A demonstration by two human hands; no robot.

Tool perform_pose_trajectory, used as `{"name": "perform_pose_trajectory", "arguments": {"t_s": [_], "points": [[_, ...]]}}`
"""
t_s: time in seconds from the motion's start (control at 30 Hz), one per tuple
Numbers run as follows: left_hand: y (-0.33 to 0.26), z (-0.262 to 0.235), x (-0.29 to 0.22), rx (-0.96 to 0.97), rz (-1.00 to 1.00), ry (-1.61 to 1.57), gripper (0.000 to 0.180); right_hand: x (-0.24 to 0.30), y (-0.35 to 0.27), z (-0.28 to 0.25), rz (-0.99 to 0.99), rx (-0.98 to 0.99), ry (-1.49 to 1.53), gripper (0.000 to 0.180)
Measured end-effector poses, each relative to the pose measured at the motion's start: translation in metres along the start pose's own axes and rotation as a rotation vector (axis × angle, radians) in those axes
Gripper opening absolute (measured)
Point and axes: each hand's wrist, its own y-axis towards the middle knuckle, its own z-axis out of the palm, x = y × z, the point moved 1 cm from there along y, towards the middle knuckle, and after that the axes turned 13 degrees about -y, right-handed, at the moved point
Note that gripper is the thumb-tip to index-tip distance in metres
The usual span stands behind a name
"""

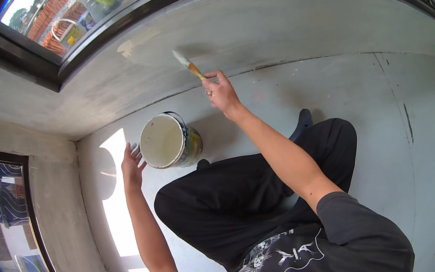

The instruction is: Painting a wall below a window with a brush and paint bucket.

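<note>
In my right hand (221,95) is a paintbrush (188,64), its handle gripped between closed fingers. The bristles look whitish and point up and left toward the grey wall (247,30); whether they touch it I cannot tell. A paint bucket (192,145) stands on the floor in front of my legs, its inside coated whitish, with a dark wire handle at its far side. Just left of the bucket's rim is my left hand (132,163), fingers spread, at or close to its side. A pale patch (126,49) shows on the wall, left of the brush.
I sit cross-legged on a light grey floor (357,92) with a dark crack at the right. Dark-framed windows (147,7) run above the wall, with containers outside. At the left is another window (33,220). Sunlight (121,223) falls on the floor beside my left arm.
</note>
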Motion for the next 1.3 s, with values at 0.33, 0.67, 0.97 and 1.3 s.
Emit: {"name": "perform_pose_trajectory", "arguments": {"t_s": [0.33,0.67,0.97,1.3], "points": [[0.024,-0.01,-0.009,-0.174,0.339,0.589,0.072,0.06,-0.037,-0.189,-0.02,-0.608,0.212,0.022],[-0.058,0.172,-0.032,0.163,0.647,0.583,0.029,0.055,-0.059,-0.222,-0.041,-0.738,0.444,0.024],[-0.052,0.298,0.094,0.625,0.567,1.051,0.031,0.072,-0.074,-0.247,-0.173,-0.72,0.621,0.024],[-0.024,0.442,0.228,0.868,0.898,1.305,0.082,0.094,-0.096,-0.253,-0.222,-0.681,0.585,0.023]]}}
